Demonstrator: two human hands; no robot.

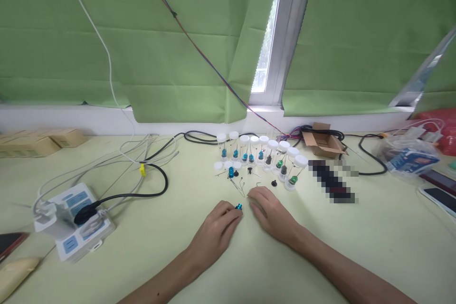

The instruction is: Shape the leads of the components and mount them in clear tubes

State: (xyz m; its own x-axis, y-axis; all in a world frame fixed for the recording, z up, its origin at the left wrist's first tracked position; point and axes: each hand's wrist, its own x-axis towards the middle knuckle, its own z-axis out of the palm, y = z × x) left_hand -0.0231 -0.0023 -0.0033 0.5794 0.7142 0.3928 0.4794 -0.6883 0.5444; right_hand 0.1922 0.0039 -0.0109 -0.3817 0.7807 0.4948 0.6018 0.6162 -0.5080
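My left hand pinches a small shiny blue metal part between thumb and fingers, just above the table. To its right, my right hand rests on the tabletop with its fingers loosely bent and apart, and nothing shows in it. Thin bent metal pins lie just beyond the fingertips. Behind them are another blue part, a small black part and several white caps. A row of clear tubes with white lids stands behind, holding blue, green and dark parts.
At left, a white power strip has plugs and cables on the pale green table. A small open cardboard box stands back right, near coiled black cable. Farther right are a plastic bag and a phone.
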